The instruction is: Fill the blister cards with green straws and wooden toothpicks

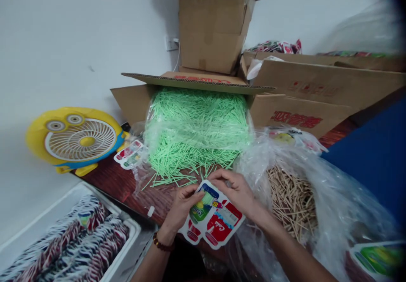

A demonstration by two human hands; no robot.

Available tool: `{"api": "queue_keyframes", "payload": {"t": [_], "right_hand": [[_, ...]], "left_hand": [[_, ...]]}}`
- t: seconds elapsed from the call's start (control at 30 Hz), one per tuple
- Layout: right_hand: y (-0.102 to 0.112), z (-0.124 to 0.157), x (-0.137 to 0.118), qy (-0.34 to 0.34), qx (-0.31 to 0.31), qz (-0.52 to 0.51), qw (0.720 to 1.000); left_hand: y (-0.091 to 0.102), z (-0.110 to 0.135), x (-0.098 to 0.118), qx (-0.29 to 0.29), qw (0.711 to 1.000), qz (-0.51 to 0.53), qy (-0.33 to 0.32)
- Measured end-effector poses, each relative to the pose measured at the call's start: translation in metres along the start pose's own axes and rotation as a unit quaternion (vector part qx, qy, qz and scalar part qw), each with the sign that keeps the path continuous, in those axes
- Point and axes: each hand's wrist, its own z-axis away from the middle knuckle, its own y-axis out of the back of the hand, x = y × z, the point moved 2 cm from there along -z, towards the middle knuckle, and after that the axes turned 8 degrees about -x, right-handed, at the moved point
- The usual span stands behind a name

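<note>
Between my two hands is a flat printed card (217, 225) shaped like drink bottles, with green "Sprite" and red "Cola" prints. My left hand (187, 201) pinches its upper left side, thumb on the front. At the card's top edge, my right hand (233, 189) has its fingers curled; they partly hide what they grip. Right beyond my fingertips, a pile of thin green sticks (196, 134) spills out of a tipped carton lined with clear plastic. A few loose green sticks lie close to my hands.
At left stand a yellow cartoon fan (85, 140) and a white foam box (127, 231) of stacked cards. Brown sticks (292, 201) lie in a clear plastic bag (336, 189) at right. Cardboard boxes (215, 28) rise behind. Another printed card (380, 258) is at lower right.
</note>
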Motion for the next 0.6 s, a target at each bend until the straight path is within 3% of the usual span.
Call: {"api": "queue_keyframes", "payload": {"t": [0.07,0.17,0.23,0.3,0.43,0.6], "right_hand": [[0.001,-0.002,-0.004,-0.007,0.038,-0.021,0.999],[0.009,-0.007,-0.007,0.012,0.146,-0.073,0.986],[0.015,-0.014,-0.001,0.021,0.209,-0.099,0.973],[0.015,-0.024,0.013,0.013,0.230,-0.116,0.966],[0.001,-0.043,0.044,-0.042,0.155,-0.129,0.979],[-0.016,-0.037,0.037,0.000,-0.070,0.020,0.997]], "left_hand": [[0.005,0.001,0.001,0.011,1.000,-0.011,-0.004],[0.018,0.004,0.001,0.043,0.999,-0.015,-0.018],[0.028,0.006,0.002,0.084,0.996,0.005,-0.036],[0.035,0.008,0.001,0.111,0.992,0.019,-0.047],[0.038,0.008,-0.001,0.113,0.992,0.020,-0.054],[0.031,0.003,0.000,0.098,0.993,0.034,-0.064]]}}
